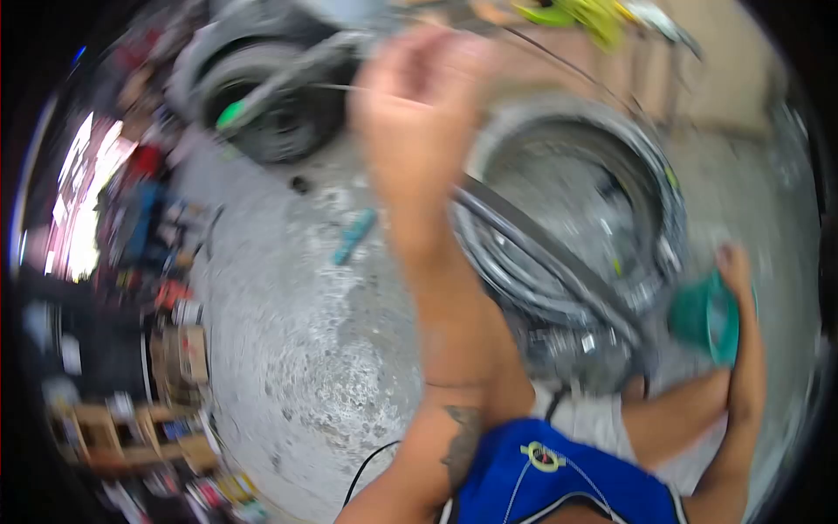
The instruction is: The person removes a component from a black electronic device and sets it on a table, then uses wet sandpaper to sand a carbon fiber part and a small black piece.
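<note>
My left hand (426, 83) is raised in front of me near the top, smeared by motion, its fingers curled in like a fist. A thin pale rod or line shows at its left side; what the hand holds is too blurred to make out. At the right, my right hand (735, 269) grips the rim of a green plastic bucket (698, 316), which looks tilted. Between my hands lies a large round grey tyre-like ring (668, 196) around a wet grey surface. A long dark tube-like strip (559, 266) crosses over its near left part.
A dark vehicle wheel (279, 122) stands at the upper left, a bright green spot on it. On the wet grey floor (305, 349) lies a teal object (353, 236). Cardboard boxes (182, 358) and wooden shelving (131, 428) line the left side. Yellow-green cloth (598, 22) is at the top.
</note>
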`<state>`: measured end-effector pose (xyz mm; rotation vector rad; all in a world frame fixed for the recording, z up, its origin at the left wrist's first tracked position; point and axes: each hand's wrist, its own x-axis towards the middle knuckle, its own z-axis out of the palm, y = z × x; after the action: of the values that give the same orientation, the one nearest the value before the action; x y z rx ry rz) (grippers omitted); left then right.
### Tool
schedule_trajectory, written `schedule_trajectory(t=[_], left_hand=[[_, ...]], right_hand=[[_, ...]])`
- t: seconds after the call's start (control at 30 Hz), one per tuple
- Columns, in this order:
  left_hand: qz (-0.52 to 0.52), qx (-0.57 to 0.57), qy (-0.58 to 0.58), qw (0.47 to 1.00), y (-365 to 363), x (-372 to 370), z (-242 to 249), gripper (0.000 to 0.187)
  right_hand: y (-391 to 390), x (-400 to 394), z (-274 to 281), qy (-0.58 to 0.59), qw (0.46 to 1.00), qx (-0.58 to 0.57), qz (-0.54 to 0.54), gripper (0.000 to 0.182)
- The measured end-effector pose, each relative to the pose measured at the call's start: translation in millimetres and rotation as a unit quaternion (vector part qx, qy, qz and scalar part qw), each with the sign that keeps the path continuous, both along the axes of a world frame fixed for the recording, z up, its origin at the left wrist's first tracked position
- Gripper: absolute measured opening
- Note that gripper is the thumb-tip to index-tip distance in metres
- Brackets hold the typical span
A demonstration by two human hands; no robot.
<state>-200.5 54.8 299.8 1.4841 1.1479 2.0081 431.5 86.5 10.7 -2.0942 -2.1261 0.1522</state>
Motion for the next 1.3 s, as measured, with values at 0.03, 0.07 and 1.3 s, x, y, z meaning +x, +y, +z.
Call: schedule_trajectory(t=[0.03,0.07,1.3], left_hand=[[-0.019,-0.013,0.019,1.000,3,2,0,0.029],[0.010,-0.036,0.045,0.998,5,7,2,0.029],[-0.204,-0.183,0.542,0.795,-112,257,-341,0.078]], right_hand=[[-9,3,13,0.018,0.994,0.102,-0.023,0.034],[-7,16,21,0.032,0.993,0.103,-0.044,0.038],[-134,-132,-39,0.302,0.923,0.146,0.186,0.032]])
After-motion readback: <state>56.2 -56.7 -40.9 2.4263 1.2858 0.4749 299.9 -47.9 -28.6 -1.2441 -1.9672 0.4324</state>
